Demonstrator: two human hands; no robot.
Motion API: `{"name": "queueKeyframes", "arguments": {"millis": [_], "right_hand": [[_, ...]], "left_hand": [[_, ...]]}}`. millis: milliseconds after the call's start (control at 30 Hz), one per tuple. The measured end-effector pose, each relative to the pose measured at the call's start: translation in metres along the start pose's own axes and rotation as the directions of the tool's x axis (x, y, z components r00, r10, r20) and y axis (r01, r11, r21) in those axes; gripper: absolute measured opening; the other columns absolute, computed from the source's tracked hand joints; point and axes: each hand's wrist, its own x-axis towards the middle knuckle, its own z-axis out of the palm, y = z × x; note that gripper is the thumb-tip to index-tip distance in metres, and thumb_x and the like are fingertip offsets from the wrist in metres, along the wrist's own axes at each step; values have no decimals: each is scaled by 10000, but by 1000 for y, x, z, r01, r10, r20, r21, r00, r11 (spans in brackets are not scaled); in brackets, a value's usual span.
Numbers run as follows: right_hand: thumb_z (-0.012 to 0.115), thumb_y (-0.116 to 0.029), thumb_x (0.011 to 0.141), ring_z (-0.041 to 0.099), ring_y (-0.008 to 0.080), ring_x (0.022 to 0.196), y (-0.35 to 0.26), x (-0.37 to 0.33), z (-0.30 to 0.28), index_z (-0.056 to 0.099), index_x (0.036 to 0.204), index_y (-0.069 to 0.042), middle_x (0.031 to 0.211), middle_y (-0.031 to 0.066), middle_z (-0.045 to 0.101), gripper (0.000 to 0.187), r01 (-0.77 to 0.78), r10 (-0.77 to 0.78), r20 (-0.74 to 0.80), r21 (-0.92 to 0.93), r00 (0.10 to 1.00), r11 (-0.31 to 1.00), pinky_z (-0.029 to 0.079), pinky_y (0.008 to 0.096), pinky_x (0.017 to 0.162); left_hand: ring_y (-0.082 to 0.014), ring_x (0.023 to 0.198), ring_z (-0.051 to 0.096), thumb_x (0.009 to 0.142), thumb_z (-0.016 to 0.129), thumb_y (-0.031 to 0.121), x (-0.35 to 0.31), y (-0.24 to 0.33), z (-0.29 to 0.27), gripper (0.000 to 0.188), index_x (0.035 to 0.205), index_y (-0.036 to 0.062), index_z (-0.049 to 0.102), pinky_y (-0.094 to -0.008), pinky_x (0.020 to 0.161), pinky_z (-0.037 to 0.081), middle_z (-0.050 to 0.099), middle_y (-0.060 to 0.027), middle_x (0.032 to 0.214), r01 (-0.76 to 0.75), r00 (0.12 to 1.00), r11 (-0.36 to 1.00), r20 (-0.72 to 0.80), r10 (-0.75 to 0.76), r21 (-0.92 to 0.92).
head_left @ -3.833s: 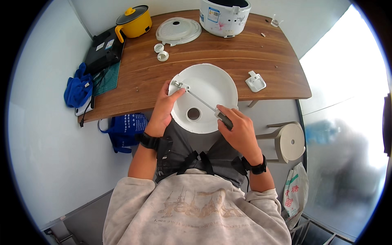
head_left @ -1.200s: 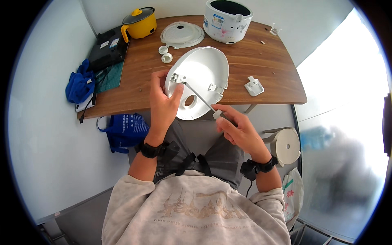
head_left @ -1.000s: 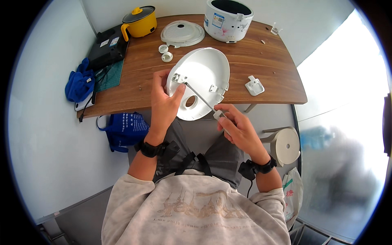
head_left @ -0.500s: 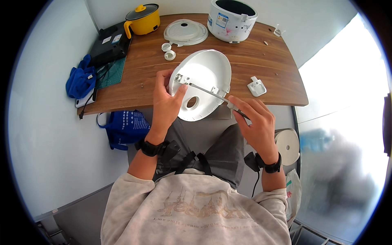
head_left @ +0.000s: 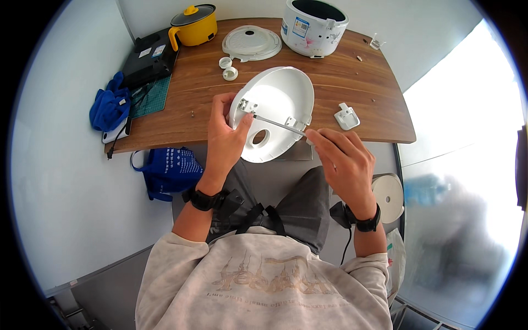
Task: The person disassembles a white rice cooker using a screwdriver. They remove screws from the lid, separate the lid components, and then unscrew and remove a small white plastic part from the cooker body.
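My left hand (head_left: 226, 127) grips the left rim of a white rice cooker lid shell (head_left: 281, 99), tilted with its hollow inside toward me. Its thumb presses near a small bracket inside the rim. In my right hand (head_left: 345, 159) is the handle of a screwdriver, mostly hidden by the fingers. The thin screwdriver shaft (head_left: 279, 125) crosses the shell's inside, and its tip meets the bracket by my left thumb. A round hole shows low in the shell. Right of it on the table lies a small white plastic part (head_left: 347, 116).
At the back of the wooden table (head_left: 352, 82) stand a white rice cooker body (head_left: 312, 33), a round white inner cover (head_left: 252, 43) and a yellow pot (head_left: 193, 26). Two small white caps (head_left: 230, 73) lie nearer. On the left are a black case (head_left: 147, 65) and blue cloth (head_left: 110, 107).
My right hand has turned around the screwdriver handle, its fingers now covering more of it. The lid shell and my left hand stay almost where they were.
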Motion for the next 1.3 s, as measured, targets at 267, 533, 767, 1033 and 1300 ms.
{"name": "queueKeyframes", "arguments": {"millis": [267, 533, 767, 1033, 1300], "right_hand": [[758, -28, 769, 617, 142, 763, 2, 0, -1, 761, 1096, -171, 977, -42, 703, 357, -17, 17, 8, 28, 1000, 999, 533, 291, 605], [757, -42, 784, 612, 141, 759, 3, 1, -4, 752, 1120, -180, 962, -41, 695, 363, -14, 14, 25, 8, 1000, 1000, 531, 291, 607], [753, -59, 805, 617, 158, 720, -2, 2, -9, 726, 1178, -192, 893, -20, 655, 397, -38, 41, 81, -36, 996, 999, 522, 310, 573], [705, -96, 901, 589, 218, 580, -14, -17, 1, 665, 1257, -122, 799, 50, 628, 359, -319, 237, 257, 354, 937, 879, 469, 310, 533], [469, -255, 1070, 387, 50, 476, -18, -13, -4, 568, 1321, -35, 700, -1, 525, 348, -774, 65, 911, 382, 407, -505, 313, 211, 447]], "left_hand": [[-213, 1088, 619, 896, 696, 45, -3, 8, 3, 406, 1253, 15, 504, -344, 968, 499, 609, -149, 1196, 0, 1000, 1000, -15, 0, 11], [-200, 1074, 623, 899, 693, 43, -4, 10, 1, 390, 1244, 16, 514, -338, 952, 504, 614, -134, 1180, -25, 1000, 1000, 9, 25, -1], [-169, 1070, 603, 902, 731, 94, -6, 14, -1, 416, 1253, 27, 518, -317, 928, 509, 623, -125, 1181, -32, 999, 999, 16, 32, -11], [-179, 1030, 619, 908, 719, 76, -8, 14, 2, 387, 1236, 20, 522, -321, 920, 509, 630, -123, 1160, -110, 993, 988, -19, 113, 111], [-295, 1102, 681, 909, 691, 39, -8, 17, 4, 338, 1208, 38, 533, -387, 936, 536, 672, -160, 1250, -175, 981, 961, -42, 188, 214]]}}
